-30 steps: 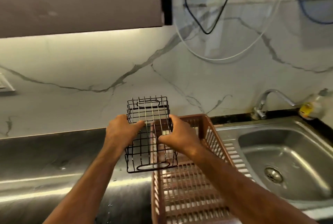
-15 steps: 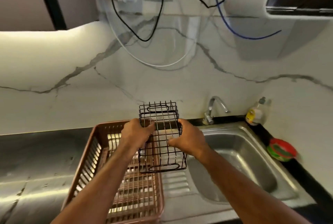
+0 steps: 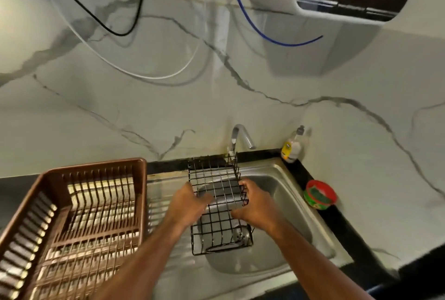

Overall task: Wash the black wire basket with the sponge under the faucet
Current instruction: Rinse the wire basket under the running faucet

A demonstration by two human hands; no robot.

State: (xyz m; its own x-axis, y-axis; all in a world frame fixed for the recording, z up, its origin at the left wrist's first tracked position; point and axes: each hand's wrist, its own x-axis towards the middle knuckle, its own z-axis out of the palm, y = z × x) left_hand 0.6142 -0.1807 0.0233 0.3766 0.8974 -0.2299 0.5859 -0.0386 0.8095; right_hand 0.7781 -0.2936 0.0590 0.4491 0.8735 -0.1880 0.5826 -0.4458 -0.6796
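Black wire basket (image 3: 218, 205) held in the air over the steel sink (image 3: 298, 213), tilted, far end up near the faucet (image 3: 238, 137) at the sink's back edge, near end low over the drain (image 3: 242, 234). Left hand (image 3: 189, 204) grasping the basket's left side, fingers curled round the wires; right hand (image 3: 256, 204) grasping the right side the same way. No water seen running from the spout. Sponge not plainly in view; something green inside the red bowl (image 3: 320, 194) on the black ledge at the sink's right edge, too blurred to name.

Risks, as judged from here:

- Far top corner of the basket very close to the faucet base, possibly touching; cannot tell which. Any further push toward the back edge likely to knock wire against metal or snag a rung on the spout.
- Both hands occupied, so opening the tap or fetching a sponge needs one hand released. One-sided hold on a long tilted basket apt to swing down and clang into the basin.
- Thin wires, slippery once wet and soapy; weak pinch likely to slide.
- Reach across to the right edge liable to tip the red bowl or the soap bottle (image 3: 292, 147) at the back right corner.
- Brown dish rack (image 3: 91, 174) by the sink's left edge within splash range.
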